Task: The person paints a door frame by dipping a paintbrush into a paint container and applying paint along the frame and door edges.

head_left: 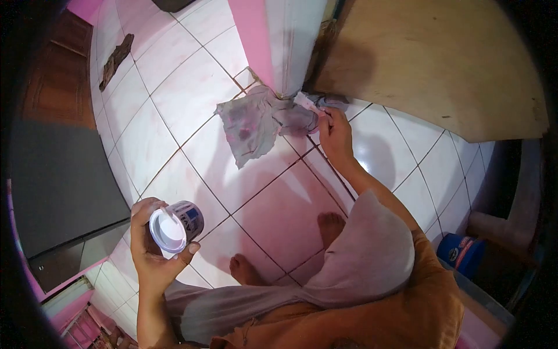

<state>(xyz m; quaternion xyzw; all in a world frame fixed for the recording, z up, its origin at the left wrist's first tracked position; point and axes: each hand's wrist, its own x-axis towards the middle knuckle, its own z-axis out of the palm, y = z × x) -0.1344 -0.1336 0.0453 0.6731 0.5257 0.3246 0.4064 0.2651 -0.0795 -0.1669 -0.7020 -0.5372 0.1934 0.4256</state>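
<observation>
My left hand (pixel 152 238) is closed around a small open paint can (pixel 195 218) with white paint inside and dark lettering on its side. The can is tilted so its mouth faces up and to the left. In my right hand (pixel 337 136) is a paintbrush (pixel 307 102), its white end at the foot of the white door frame (pixel 293 52). Under the frame and brush lies a crumpled grey cloth (pixel 250 122) with pinkish-purple stains, spread over the floor tiles.
A wooden door panel (pixel 442 64) stands at the upper right. A dark rag (pixel 116 61) lies on the white tiled floor (pixel 168 110) at the upper left. A blue bucket (pixel 462 254) is at the right, and a dark grey panel (pixel 64 180) at the left.
</observation>
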